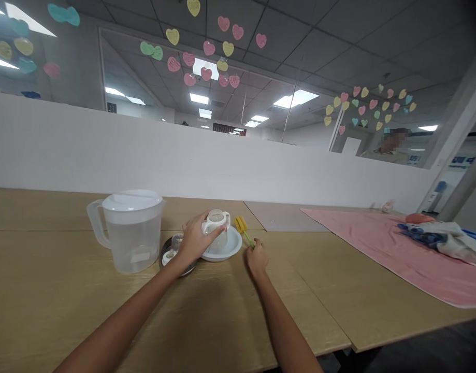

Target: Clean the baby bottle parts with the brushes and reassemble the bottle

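Note:
My left hand (199,235) is wrapped round a clear baby bottle (221,239) with white side handles, its top uncapped. The bottle is upright over a white bowl (232,247); whether it touches the bottom I cannot tell. Between the fingers of my right hand (257,257) is the green handle of a bottle brush (241,226), its yellow head pointing up and to the left, beside the bowl. Left of the bowl, partly behind my left wrist, a dark metal dish (163,263) holds a clear cap (176,241) and a white bottle part (169,256).
A lidded clear pitcher (133,233) with liquid stands on the left of the wooden table (206,321). To the right lie a pink cloth (377,243) and a pile of folded fabric (447,241). A white partition (183,160) rises behind; a person (389,150) shows beyond the glass.

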A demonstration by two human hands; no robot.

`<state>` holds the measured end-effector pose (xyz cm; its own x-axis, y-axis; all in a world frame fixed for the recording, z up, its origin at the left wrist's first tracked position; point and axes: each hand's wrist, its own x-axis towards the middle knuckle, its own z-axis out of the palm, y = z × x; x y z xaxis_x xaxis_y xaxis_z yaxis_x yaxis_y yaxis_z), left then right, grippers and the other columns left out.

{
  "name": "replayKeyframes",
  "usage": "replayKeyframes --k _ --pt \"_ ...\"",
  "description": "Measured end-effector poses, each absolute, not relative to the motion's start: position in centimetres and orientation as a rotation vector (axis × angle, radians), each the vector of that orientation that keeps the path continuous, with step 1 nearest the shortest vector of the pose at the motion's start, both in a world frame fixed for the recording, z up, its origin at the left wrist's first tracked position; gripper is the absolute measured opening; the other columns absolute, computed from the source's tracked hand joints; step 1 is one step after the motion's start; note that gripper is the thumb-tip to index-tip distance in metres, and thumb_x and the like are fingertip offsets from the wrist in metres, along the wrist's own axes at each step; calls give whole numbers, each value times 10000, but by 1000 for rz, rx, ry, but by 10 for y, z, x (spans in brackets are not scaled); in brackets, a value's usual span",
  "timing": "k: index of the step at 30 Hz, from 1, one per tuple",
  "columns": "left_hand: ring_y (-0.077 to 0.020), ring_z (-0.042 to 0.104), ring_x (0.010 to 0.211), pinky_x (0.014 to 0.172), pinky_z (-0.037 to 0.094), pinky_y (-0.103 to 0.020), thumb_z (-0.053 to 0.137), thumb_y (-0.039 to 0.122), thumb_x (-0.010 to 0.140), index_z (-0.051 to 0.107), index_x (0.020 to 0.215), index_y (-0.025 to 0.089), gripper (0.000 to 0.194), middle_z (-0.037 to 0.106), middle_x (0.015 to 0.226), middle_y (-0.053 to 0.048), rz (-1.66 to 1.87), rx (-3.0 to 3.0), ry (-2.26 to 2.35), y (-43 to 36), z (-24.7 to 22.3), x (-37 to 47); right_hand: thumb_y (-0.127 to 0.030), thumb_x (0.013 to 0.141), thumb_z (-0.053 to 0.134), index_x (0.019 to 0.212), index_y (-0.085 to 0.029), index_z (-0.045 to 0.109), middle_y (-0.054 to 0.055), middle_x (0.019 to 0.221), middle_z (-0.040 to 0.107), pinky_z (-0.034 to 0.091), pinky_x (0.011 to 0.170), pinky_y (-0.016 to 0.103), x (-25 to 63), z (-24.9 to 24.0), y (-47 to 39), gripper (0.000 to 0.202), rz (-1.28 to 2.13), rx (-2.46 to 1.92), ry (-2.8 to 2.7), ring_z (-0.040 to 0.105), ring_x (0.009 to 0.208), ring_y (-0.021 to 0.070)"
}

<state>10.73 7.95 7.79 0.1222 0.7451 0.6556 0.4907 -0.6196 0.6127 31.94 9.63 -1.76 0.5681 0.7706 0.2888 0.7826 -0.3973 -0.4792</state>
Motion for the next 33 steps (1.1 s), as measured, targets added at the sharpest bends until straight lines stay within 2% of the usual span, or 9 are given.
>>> replayKeyframes --k 3,6,8,11,15,24,27,30,33 --pt "-269 539 1040 917 366 -432 536 486 767 565 1123 204 456 631 1086 -90 1554 2171 1259 66 48 103 -134 833 395 1251 -131 489 147 1133 575 413 744 266 319 -20 97 428 -45 -2245 -1257 587 980 214" --pt "-275 546 1014 941 330 -468 557 514 737 424 1268 187 638 630 1038 -98 1601 2209 1307 57 17 97 -94 821 398 1181 -132 545 151 1116 571 410 748 262 317 -22 97 391 -127 -2287 -1336 574 986 215" --pt "-286 552 1010 935 330 -481 565 529 723 399 1267 174 670 646 980 -94 1612 2240 1297 54 1 94 -74 805 415 1085 -127 600 151 1075 587 409 745 262 317 -23 98 340 -152 -2304 -1383 572 977 217" --pt "-294 551 1033 931 333 -492 566 523 732 416 1214 180 610 654 981 -101 1589 2269 1289 56 -14 93 -60 778 444 977 -121 640 145 1008 616 410 721 260 317 -24 98 285 -146 -2301 -1421 576 957 218" --pt "-298 536 1057 932 331 -501 580 520 733 427 1192 191 585 658 1003 -97 1535 2307 1278 59 -25 94 -76 786 437 933 -116 655 149 973 635 406 733 289 317 -24 97 266 -183 -2319 -1467 569 974 240" --pt "-288 506 1064 935 326 -481 566 533 749 498 1129 215 500 603 1100 -99 1408 2301 1281 51 -31 98 -169 815 439 979 -108 653 167 1031 615 380 804 322 314 -26 98 276 -220 -2351 -1509 537 1027 258" --pt "-275 492 1078 931 341 -447 533 522 773 474 1150 202 499 574 1138 -106 1499 2290 1239 55 -24 88 -233 811 461 997 -115 654 168 1034 610 382 807 341 316 -27 97 292 -192 -2352 -1470 532 1032 277" --pt "-244 505 1048 912 357 -410 393 444 865 519 1033 194 326 591 1090 -91 1629 2234 1324 68 -16 70 -288 805 482 1025 -133 652 161 1047 611 378 819 347 318 -26 97 318 -131 -2308 -1401 529 1037 282" --pt "-245 521 972 873 360 -413 338 386 896 580 871 204 304 640 957 -70 1469 2355 1502 85 -13 53 -263 823 445 1059 -136 640 145 1031 624 372 833 334 320 -22 97 331 -143 -2183 -1290 549 997 259"
